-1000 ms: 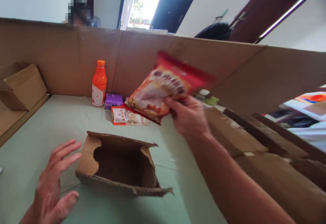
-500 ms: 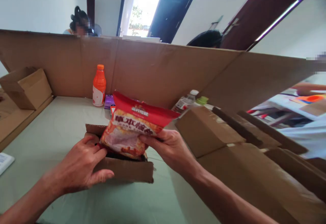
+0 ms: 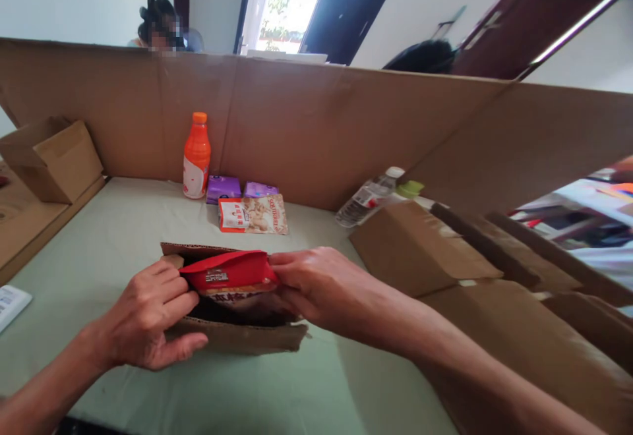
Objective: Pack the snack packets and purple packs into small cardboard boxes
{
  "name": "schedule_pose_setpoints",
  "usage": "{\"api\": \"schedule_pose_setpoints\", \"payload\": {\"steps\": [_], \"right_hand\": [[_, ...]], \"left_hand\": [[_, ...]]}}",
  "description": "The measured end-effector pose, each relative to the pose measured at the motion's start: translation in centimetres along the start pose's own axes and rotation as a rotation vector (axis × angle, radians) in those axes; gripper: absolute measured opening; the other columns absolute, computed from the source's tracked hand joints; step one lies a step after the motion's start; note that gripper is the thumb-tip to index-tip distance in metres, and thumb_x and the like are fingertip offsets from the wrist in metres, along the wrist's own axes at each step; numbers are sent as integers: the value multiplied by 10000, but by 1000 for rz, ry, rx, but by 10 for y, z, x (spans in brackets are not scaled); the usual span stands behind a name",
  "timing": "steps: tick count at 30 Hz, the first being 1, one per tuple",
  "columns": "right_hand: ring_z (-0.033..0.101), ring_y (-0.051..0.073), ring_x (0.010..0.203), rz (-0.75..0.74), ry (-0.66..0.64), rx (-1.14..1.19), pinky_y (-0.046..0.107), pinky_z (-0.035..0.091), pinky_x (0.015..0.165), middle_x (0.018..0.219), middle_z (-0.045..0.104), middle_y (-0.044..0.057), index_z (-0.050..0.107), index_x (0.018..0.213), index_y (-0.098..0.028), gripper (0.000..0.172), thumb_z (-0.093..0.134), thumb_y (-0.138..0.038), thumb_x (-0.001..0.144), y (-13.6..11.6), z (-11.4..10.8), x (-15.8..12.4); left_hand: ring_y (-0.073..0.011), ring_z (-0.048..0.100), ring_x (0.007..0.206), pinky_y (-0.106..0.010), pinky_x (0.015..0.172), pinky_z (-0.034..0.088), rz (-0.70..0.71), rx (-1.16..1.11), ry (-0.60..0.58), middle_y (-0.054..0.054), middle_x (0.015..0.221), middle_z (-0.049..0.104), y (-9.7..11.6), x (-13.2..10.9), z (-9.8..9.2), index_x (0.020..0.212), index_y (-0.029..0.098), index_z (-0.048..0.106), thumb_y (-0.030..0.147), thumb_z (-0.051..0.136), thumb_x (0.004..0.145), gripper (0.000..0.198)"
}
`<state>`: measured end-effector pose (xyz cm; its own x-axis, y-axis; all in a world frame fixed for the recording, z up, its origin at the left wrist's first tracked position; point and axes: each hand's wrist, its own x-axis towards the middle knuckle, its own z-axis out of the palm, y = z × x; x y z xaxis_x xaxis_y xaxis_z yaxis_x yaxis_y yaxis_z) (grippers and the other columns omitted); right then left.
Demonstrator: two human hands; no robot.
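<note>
A red snack bag (image 3: pixel 225 273) with a printed front stands mostly down inside a small open cardboard box (image 3: pixel 247 337). Only its red top and a strip of the print show; the box walls hide its lower part. My right hand (image 3: pixel 316 283) is closed on the bag's right edge, thumb and fingers pinching it. At the box's left end, my left hand (image 3: pixel 148 310) has its fingers curled over the wall, close against the bag's left corner, while its thumb sticks out along the front side.
Behind the box are an orange bottle (image 3: pixel 196 158), two purple packs (image 3: pixel 223 188) and a flat snack pouch (image 3: pixel 257 215). A clear bottle (image 3: pixel 368 198) leans near cardboard boxes (image 3: pixel 420 250) at right. A cardboard wall (image 3: pixel 297 125) closes the back; people sit beyond.
My right hand has lowered the snack bag into the box, and the bag's top has tipped down. The pouch behind has come into view. My left hand stays at the box's left end.
</note>
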<state>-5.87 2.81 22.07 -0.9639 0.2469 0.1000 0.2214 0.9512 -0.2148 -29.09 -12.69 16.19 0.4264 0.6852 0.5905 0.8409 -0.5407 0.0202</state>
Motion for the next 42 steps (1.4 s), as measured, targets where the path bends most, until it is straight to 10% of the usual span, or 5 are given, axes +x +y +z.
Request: {"api": "schedule_pose_setpoints", "payload": {"steps": [14,20,30,37,42], "right_hand": [[680,187,662,-238,-469,-248,277,391,532,838,759,89,751,900,-126,174,597,-45,885,-29,41,66],[728,183,878,-84,36,77,282,570,756,1009,766,73,714,1096,-173,244,506,-123,980,4,21,10],[677,195,941,315,629,160,290,572,739,1203,644,112,632,1252,-230,342,548,-444,999,32,59,-82],[594,294,1237,18,392,254,455,514,1015,1287,661,121,496,1437,-262,593,474,-636,976,10,103,-69],[604,273,1235,196,599,232,456,538,996,1367,599,134,383,1511,-275,580,575,-441,989,2,117,-58]], "left_hand": [[-239,660,793,-417,738,590,-94,19,368,-59,817,695,4,-24,16,1086,204,649,273,578,826,279],[-326,582,1204,-500,973,536,-330,-49,462,-142,1370,545,14,-65,32,1305,215,606,267,624,815,493],[-279,569,1212,-444,1034,488,-457,-302,401,-123,1280,603,25,-68,34,1321,174,578,103,608,851,476],[-199,666,1046,-371,1010,524,-574,-179,355,-51,1022,717,31,-62,32,1229,197,589,159,583,933,298],[-168,702,962,-254,806,603,-685,43,362,-63,1083,707,34,-58,35,1332,196,540,241,644,935,413]]}}
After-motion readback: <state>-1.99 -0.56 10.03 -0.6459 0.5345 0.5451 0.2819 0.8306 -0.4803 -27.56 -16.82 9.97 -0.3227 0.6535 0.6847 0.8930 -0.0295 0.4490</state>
